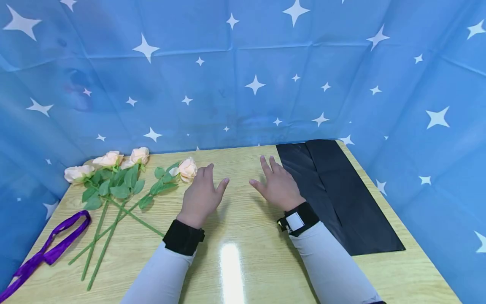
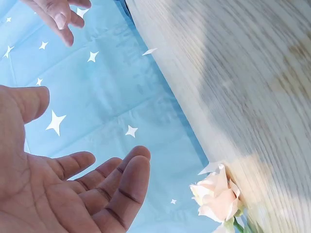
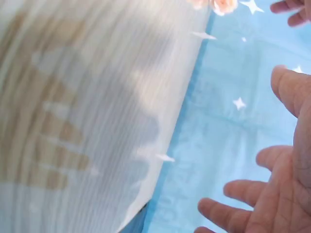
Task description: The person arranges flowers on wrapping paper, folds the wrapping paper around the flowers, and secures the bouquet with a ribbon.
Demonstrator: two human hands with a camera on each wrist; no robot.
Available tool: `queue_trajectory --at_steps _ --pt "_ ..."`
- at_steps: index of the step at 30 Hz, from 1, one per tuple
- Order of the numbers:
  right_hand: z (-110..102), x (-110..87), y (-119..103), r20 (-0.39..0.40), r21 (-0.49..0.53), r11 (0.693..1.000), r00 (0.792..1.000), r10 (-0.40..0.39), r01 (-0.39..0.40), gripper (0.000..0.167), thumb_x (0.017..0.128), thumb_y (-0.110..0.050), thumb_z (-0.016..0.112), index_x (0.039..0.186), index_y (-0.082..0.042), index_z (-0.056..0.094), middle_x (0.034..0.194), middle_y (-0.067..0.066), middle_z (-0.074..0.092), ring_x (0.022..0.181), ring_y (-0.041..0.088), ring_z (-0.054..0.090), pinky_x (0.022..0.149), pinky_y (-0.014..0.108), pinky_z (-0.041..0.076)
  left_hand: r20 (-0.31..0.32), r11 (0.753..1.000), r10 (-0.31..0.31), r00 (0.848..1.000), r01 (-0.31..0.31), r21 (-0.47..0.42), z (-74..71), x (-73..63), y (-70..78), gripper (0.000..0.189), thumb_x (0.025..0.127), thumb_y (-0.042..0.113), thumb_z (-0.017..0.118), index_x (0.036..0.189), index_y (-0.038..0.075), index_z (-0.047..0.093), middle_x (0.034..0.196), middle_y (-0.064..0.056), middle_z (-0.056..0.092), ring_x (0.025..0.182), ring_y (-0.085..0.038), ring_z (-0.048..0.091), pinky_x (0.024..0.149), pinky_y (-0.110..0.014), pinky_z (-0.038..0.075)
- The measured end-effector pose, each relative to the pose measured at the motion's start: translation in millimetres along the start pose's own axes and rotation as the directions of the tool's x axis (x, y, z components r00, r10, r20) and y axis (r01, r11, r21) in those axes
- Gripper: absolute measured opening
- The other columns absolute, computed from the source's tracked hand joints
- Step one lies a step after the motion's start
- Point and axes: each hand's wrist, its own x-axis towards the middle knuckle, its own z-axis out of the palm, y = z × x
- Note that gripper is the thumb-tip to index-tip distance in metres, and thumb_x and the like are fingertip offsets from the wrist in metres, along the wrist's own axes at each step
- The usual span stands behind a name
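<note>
My left hand point(image 1: 202, 196) hovers over the middle of the table, fingers spread and nothing in its grasp. Nearest to it is a pale peach rose point(image 1: 187, 169) on a green stem, just left of the fingers; the same rose point(image 2: 218, 196) shows in the left wrist view. Facing it, my right hand point(image 1: 280, 185) is held above the table with loosely extended fingers and holds nothing. Beside that hand lies a folded sheet of black wrapping material point(image 1: 341, 194). In the right wrist view the palm point(image 3: 286, 194) is bare.
More peach roses point(image 1: 109, 159) lie at the left, their green stems point(image 1: 108, 240) crossing. A purple ribbon point(image 1: 57, 249) lies looped near the table's left edge. A blue cloth point(image 1: 235, 97) with white stars hangs behind the wooden table point(image 1: 243, 211).
</note>
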Motion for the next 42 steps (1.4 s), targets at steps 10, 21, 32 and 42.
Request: queue_trajectory --at_steps 10,21,32,42 --pt "-16.6 -7.7 81.3 0.182 -0.039 0.978 0.96 0.211 -0.207 0.083 0.106 -0.051 0.051 0.165 -0.002 0.018 0.167 0.032 0.022 0.152 0.056 0.027 0.115 0.07 0.035 0.013 1.0 0.012 1.0 -0.012 -0.014 -1.7 -5.1 6.6 0.073 0.108 0.05 0.05 0.158 -0.001 0.034 0.155 -0.026 0.044 0.13 -0.041 0.059 0.089 -0.053 0.057" --pt "-7.1 -13.1 64.7 0.304 -0.161 0.979 0.938 0.167 -0.122 0.072 0.104 -0.048 0.058 0.162 -0.012 0.035 0.168 0.031 0.023 0.155 0.054 0.02 0.116 0.071 0.033 0.034 0.99 0.127 0.991 -0.128 0.057 18.9 -11.0 20.1 0.078 0.105 0.048 0.058 0.16 0.0 0.032 0.168 -0.026 0.027 0.151 -0.046 0.035 0.112 -0.061 0.044" --pt "8.4 -17.7 0.6 0.332 -0.15 0.986 0.936 0.117 -0.07 0.065 0.108 -0.042 0.051 0.161 -0.005 0.036 0.168 0.022 0.031 0.157 0.044 0.025 0.124 0.06 0.03 0.356 0.914 0.311 0.881 -0.38 0.142 43.5 -30.0 49.9 0.097 0.093 0.063 0.068 0.158 -0.003 0.037 0.168 -0.023 0.031 0.158 -0.041 0.026 0.127 -0.055 0.026" --pt "5.2 -25.4 -22.3 0.371 -0.024 0.996 0.926 -0.069 0.084 0.051 0.109 -0.015 0.041 0.153 0.009 0.042 0.162 0.025 0.04 0.155 0.036 0.035 0.126 0.048 0.031 0.428 0.897 0.345 0.836 -0.428 0.113 57.2 -35.6 61.0 0.114 0.084 0.069 0.075 0.16 -0.004 0.031 0.169 -0.023 0.027 0.158 -0.039 0.026 0.127 -0.044 0.029"
